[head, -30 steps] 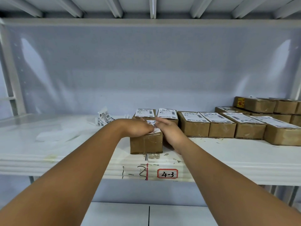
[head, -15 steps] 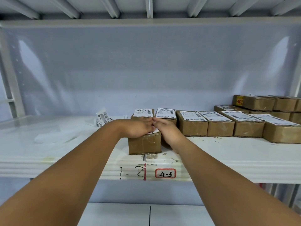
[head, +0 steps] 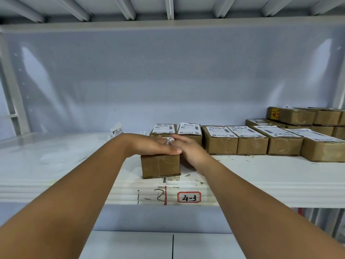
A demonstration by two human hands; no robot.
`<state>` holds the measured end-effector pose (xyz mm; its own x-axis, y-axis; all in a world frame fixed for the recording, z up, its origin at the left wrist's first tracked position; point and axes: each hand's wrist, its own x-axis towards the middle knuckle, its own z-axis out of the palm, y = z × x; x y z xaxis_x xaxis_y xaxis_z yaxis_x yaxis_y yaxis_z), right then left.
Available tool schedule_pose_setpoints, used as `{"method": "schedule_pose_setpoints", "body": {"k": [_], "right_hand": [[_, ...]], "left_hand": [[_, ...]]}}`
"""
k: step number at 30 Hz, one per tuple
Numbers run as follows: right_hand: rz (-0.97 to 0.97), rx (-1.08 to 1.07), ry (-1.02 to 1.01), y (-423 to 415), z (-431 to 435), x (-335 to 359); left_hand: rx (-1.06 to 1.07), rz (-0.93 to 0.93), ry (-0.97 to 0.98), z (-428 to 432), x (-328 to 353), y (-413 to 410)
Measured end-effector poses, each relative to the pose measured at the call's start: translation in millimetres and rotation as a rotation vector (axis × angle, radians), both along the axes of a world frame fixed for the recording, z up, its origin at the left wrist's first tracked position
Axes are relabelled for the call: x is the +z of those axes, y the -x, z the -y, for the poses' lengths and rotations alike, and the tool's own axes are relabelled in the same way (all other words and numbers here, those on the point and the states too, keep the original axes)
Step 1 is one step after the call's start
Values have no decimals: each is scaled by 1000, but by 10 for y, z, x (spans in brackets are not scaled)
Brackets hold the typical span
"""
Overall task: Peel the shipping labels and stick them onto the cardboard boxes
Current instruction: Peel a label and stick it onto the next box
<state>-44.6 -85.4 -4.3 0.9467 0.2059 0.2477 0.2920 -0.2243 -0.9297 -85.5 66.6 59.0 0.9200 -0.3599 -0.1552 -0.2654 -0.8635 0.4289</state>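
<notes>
A small brown cardboard box [head: 160, 166] stands near the front edge of the white shelf [head: 261, 176]. My left hand [head: 155, 145] lies flat, palm down, across its top. My right hand [head: 188, 150] comes in from the box's right side, its fingers resting on the top next to my left fingertips. Between the two hands only a small piece of a white shipping label [head: 169, 142] with a barcode shows on the box top. The remainder of the label is hidden under my hands.
Behind and to the right runs a row of labelled boxes [head: 220, 139], with more stacked at the far right [head: 298, 116]. Loose label strips [head: 116, 131] and white backing paper [head: 61, 156] lie on the left. A "4-3" tag [head: 189, 197] marks the shelf's front lip.
My hands have closed together over the box top, so less of the label shows than before. The box has not moved on the shelf.
</notes>
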Motion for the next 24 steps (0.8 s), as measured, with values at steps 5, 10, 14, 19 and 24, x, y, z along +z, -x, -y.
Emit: {"method": "schedule_pose_setpoints", "body": {"k": [5, 10, 14, 19, 24], "right_hand": [[-28, 56, 25, 18, 13, 11], [-32, 61, 74, 49, -61, 30], [-55, 43, 66, 96, -34, 49], [-19, 27, 74, 49, 11, 20], [58, -56, 170, 70, -3, 39]], "left_hand": [[-74, 148, -93, -66, -153, -145], [-84, 192, -66, -49, -162, -151], [-42, 181, -167, -49, -141, -185], [-73, 231, -132, -100, -164, -189], [-6, 501, 131, -149, -263, 73]]}}
